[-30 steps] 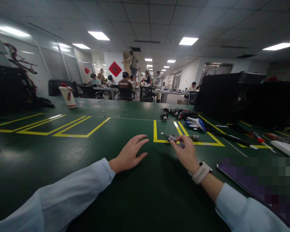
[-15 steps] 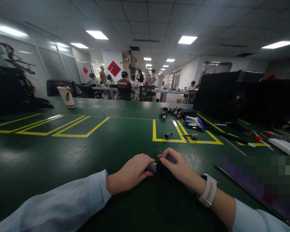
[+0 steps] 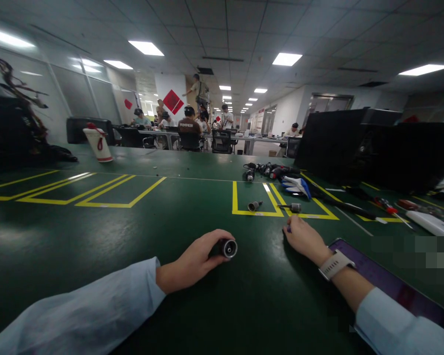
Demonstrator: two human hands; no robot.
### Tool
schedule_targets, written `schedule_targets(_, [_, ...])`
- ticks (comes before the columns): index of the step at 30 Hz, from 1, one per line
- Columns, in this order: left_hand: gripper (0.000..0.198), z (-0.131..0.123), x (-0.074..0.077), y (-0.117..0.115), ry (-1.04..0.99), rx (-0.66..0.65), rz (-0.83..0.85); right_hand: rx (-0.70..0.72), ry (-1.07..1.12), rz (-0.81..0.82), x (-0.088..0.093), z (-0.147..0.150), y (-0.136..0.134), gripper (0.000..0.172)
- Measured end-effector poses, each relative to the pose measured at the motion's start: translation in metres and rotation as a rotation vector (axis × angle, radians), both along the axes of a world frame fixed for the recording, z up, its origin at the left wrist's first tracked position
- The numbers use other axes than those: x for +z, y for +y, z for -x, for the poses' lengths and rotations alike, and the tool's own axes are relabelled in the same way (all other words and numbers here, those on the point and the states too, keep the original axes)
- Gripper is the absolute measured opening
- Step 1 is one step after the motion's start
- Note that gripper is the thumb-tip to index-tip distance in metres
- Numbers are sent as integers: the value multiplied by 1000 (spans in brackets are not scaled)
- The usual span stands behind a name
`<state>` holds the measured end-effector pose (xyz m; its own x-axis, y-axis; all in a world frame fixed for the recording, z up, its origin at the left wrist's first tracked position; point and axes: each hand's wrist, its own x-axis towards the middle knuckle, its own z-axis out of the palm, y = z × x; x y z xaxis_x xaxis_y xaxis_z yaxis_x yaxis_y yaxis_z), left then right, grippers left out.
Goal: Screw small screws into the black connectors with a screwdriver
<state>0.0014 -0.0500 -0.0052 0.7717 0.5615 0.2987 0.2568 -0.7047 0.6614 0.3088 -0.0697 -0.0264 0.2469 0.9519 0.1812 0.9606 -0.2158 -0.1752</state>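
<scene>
My left hand (image 3: pixel 196 261) is closed around a dark cylindrical part (image 3: pixel 228 248). Its round end, with a bright metal rim and a small pin-like centre, faces me. To the right, my right hand (image 3: pixel 306 238) rests low over the table with its fingers pinched together. A bit of a small purple-handled tool (image 3: pixel 289 229) shows at those fingers; most of it is hidden. Just beyond them lies a grey cylindrical part with a thin shaft (image 3: pixel 295 207). A cone-shaped metal part (image 3: pixel 254 205) sits inside the yellow tape outline to its left.
Behind these are a bundle of dark connectors (image 3: pixel 249 172) and a blue and white glove (image 3: pixel 296 187). A phone-like slab (image 3: pixel 388 281) lies under my right forearm. A red-handled screwdriver (image 3: pixel 390 209) is at right, a white cup (image 3: pixel 98 143) far left. People sit beyond.
My right hand has moved right and away from the left hand, toward the grey shafted part. My left hand has turned the dark cylindrical part so its open end faces me.
</scene>
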Motion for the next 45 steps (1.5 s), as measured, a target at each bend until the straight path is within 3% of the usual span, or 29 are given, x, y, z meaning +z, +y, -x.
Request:
schedule_targets(8, [41, 4, -3, -1, -68, -81, 85, 64, -143, -32, 2, 4, -2, 18])
schedule_targets(16, [41, 5, -9, 3, -126, -135, 32, 80, -131, 23, 7, 7, -4, 19])
schedule_targets(30, [38, 3, -5, 1, -135, -73, 104, 114, -107, 61, 18, 23, -12, 21])
schedule_targets(39, [36, 1, -5, 3, -117, -19, 21, 423, 88, 58, 20, 77, -45, 21])
schedule_targets(45, [32, 3, -3, 2, 90, -34, -275, 643, 209, 40, 19, 113, -74, 21])
